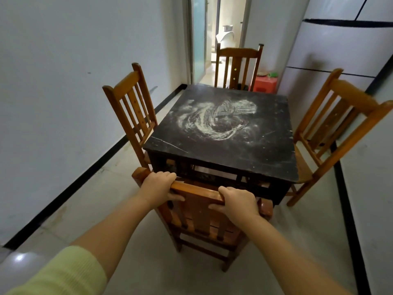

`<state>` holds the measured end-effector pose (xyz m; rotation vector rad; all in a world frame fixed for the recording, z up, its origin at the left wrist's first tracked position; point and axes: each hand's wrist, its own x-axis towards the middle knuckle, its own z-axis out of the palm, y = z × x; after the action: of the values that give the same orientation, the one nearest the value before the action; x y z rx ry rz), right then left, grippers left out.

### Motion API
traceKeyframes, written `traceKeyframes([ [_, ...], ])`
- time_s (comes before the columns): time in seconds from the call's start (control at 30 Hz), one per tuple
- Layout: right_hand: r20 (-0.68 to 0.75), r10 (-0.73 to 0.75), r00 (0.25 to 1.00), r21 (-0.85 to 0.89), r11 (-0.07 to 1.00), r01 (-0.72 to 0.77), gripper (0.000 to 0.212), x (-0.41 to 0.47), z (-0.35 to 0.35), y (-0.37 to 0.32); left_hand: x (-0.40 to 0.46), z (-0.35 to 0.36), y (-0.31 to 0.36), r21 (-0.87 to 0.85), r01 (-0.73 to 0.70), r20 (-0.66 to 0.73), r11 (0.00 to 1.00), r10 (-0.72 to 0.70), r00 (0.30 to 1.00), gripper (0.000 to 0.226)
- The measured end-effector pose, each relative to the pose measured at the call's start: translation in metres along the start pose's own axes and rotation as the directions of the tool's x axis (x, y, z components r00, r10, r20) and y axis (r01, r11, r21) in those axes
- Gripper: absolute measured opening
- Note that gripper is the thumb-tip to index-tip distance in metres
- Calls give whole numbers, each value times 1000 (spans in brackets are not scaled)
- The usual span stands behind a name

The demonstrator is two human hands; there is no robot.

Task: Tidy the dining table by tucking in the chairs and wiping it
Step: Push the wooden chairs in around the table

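With the left hand (157,184) and right hand (240,201) each in a closed grip on the near chair (200,211) top rail, a crooked push could knock its seat, seemingly half under, against the dusty surface (223,133).

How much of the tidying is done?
Partly done. The left chair looks tucked against the table. Both hands, left hand and right hand, grip the near chair. Left: the white smears need wiping, and the far chair stands back.
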<state>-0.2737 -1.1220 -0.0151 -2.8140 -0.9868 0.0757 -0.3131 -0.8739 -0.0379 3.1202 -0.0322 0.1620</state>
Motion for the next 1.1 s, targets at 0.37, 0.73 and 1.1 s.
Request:
traceKeyframes([
  [0.37,25,-42,999,-43,998,43,39,-7,-3,18,-6,-1,19,-36,37,38,999,-35,999,44],
  [0.73,66,149,987,-62,988,-145,32,-13,-1,15,-5,-8,6,-118,-79,194,990,101,976,28],
  [1.1,82,160,984,-109,982,-151,36,4,6,-24,-7,-12,-32,-95,-148,132,984,160,978,31],
])
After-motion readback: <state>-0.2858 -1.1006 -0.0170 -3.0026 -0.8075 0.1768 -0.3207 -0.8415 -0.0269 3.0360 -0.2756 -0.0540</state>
